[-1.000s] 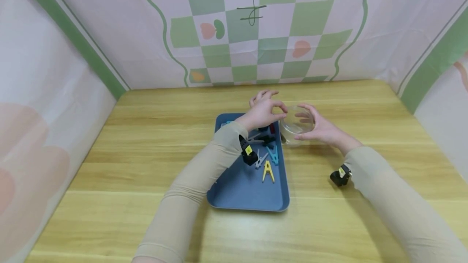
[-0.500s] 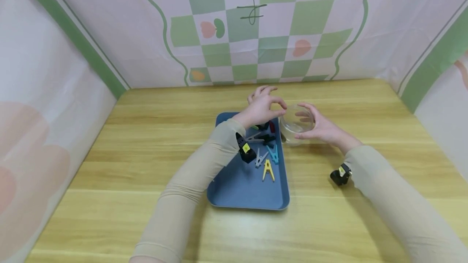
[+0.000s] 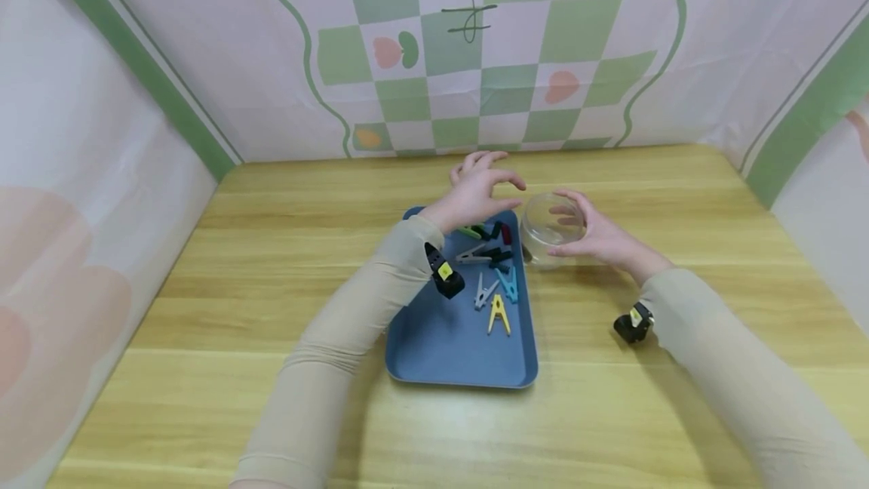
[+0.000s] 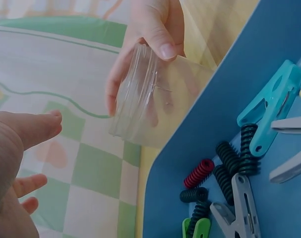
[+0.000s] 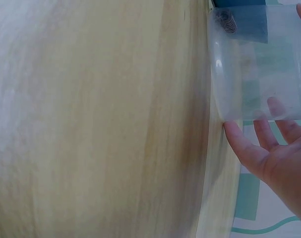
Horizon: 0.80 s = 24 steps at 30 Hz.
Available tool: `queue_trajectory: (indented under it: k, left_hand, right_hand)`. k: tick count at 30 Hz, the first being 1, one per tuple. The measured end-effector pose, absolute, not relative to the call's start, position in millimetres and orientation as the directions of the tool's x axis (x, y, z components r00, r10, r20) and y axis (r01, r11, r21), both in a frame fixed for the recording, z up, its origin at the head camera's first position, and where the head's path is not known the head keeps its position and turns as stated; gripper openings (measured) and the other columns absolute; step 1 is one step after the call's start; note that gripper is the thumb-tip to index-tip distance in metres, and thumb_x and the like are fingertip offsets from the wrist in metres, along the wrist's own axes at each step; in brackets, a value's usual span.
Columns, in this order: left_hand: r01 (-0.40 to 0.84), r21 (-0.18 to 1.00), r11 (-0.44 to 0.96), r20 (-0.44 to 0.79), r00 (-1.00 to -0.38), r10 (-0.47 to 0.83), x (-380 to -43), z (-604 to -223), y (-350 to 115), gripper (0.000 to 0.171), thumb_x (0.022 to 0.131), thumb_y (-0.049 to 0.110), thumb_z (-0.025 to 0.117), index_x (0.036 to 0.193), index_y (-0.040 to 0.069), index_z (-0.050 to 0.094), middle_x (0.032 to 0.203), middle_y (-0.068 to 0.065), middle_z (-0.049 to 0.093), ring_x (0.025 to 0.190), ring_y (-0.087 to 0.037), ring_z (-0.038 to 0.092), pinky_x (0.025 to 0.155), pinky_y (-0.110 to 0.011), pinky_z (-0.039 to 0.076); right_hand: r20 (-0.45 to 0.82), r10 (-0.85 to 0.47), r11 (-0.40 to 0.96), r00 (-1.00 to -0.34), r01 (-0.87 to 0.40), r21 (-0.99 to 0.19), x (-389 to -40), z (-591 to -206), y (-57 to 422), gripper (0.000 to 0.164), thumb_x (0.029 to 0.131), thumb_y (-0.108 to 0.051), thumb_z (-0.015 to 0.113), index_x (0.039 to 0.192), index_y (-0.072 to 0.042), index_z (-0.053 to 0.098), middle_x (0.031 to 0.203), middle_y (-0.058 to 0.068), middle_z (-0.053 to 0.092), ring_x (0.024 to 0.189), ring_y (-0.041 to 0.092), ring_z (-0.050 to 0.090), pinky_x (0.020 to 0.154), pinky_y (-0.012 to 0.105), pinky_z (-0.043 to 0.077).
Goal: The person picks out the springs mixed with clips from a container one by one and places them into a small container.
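Note:
A clear plastic jar (image 3: 545,240) stands upright on the table against the tray's right side. My right hand (image 3: 599,238) holds it from the right, thumb and fingers curled round its wall. Through the jar's wall in the right wrist view, a coil spring (image 5: 227,22) shows at the bottom. My left hand (image 3: 473,191) hovers over the tray's far end, left of the jar's mouth, its fingers spread with nothing between them. In the blue tray (image 3: 448,357) lie a red spring (image 4: 199,173), several dark green springs (image 4: 229,157) and clothespins.
Among the clothespins are a turquoise one (image 4: 276,104), a yellow one (image 3: 498,313), a light grey one (image 3: 483,294) and a green one (image 4: 202,228). The wooden table (image 3: 271,262) ends at a patterned cloth backdrop (image 3: 448,96).
My left hand has drawn back leftward from the jar's rim, and its thumb and forefinger have spread apart. My right hand and the jar have stayed in place.

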State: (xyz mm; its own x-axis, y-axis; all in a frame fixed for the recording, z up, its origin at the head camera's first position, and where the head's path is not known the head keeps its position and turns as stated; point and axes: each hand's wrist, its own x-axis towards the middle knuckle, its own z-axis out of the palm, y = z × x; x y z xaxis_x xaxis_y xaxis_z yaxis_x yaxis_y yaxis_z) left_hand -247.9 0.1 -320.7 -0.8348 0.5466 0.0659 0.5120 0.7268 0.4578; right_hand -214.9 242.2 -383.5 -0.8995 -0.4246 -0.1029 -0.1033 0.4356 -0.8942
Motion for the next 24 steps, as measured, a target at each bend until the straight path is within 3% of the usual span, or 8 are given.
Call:
queue_trajectory:
  k: [24]
  left_hand:
    - [0.491, 0.531, 0.691, 0.039, -0.829, 0.558, -239, -342, -26, 0.027, 0.091, 0.032, 0.064, 0.116, 0.022, 0.067, 0.156, -0.005, 0.023, 0.143, -0.032, 0.011, 0.111, -0.056, 0.006]
  right_hand:
    - [-0.109, -0.410, 0.455, -0.905, -0.099, -0.885, -214, -383, 242, 0.103, 0.078, -0.009, 0.077, 0.151, -0.012, 0.004, 0.150, 0.026, 0.024, 0.136, 0.048, 0.024, 0.104, 0.065, 0.025]
